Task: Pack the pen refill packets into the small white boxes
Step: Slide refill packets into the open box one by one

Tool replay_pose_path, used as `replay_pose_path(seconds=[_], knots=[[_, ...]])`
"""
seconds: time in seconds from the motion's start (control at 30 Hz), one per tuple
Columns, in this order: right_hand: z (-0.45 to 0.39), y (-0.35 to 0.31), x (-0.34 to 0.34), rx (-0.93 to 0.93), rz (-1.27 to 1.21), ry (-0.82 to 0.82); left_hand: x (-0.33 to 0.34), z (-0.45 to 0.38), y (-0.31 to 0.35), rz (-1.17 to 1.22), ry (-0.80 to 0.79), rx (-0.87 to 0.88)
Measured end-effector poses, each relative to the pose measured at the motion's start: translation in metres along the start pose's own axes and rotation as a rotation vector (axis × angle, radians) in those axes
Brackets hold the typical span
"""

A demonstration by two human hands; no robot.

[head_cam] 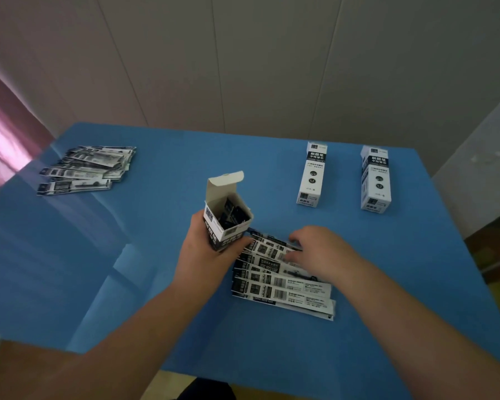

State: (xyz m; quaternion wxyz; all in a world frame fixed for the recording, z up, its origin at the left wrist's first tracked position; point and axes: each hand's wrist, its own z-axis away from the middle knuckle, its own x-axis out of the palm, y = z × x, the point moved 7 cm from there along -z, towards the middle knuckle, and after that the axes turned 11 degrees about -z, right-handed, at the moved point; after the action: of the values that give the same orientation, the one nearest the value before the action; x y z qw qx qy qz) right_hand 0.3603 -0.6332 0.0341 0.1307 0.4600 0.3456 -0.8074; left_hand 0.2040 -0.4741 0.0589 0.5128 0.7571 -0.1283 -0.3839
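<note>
Several black-and-white printed refill packets [280, 280] lie fanned on the blue table [127, 255], right hand [315, 252] fingers curled onto the top ones, prob pinching one, can't tell for sure. Left hand [211, 252] is clamped round the open, part-filled small white cardboard box [227, 217]. Imo take one packet only, feed it end-first, w/ the box upright.

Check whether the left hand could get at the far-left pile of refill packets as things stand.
Probably not right away: the left hand grips the open box, so it isn't free. The bare blue table between it and the far-left pile leaves the path open.
</note>
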Motion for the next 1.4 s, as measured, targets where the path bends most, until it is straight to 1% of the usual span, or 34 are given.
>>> replay_pose_path(seconds=[0.13,0.37,0.63,0.7,0.77,0.9,1.0,1.07,1.13,1.23,1.3,1.4], knots=[[0.0,-0.001,0.004,-0.035,-0.008,-0.018,0.002,0.001,0.001,-0.012,-0.012,0.011],[0.0,-0.008,-0.013,-0.087,-0.039,0.0,0.001,0.0,-0.004,-0.021,0.012,0.033],[0.005,0.002,-0.021,-0.04,-0.125,-0.007,0.001,0.002,-0.002,-0.033,0.029,0.048],[0.007,0.003,-0.027,-0.034,-0.202,0.014,0.001,0.003,-0.002,-0.035,0.032,0.044],[0.011,0.004,-0.035,-0.02,-0.332,0.03,0.0,0.003,-0.002,-0.039,0.042,0.042],[0.026,0.004,-0.055,-0.021,-0.703,0.085,0.001,0.002,-0.003,-0.037,0.042,0.036],[0.04,0.0,-0.069,-0.016,-0.915,0.114,0.001,0.003,-0.003,-0.02,0.048,0.012],[0.05,-0.011,-0.078,-0.076,-1.05,0.118,0.001,0.003,-0.005,-0.015,0.053,0.001],[0.061,-0.027,-0.089,-0.197,-1.141,0.141,0.002,0.002,-0.005,-0.015,0.059,0.005],[0.079,-0.057,-0.106,-0.398,-1.209,0.213,0.003,0.002,-0.005,-0.033,0.057,0.014],[0.088,-0.074,-0.112,-0.482,-1.179,0.286,0.003,0.002,-0.004,-0.024,0.06,0.024],[0.092,-0.091,-0.108,-0.462,-1.013,0.403,0.004,0.003,-0.001,-0.023,0.06,0.036]])
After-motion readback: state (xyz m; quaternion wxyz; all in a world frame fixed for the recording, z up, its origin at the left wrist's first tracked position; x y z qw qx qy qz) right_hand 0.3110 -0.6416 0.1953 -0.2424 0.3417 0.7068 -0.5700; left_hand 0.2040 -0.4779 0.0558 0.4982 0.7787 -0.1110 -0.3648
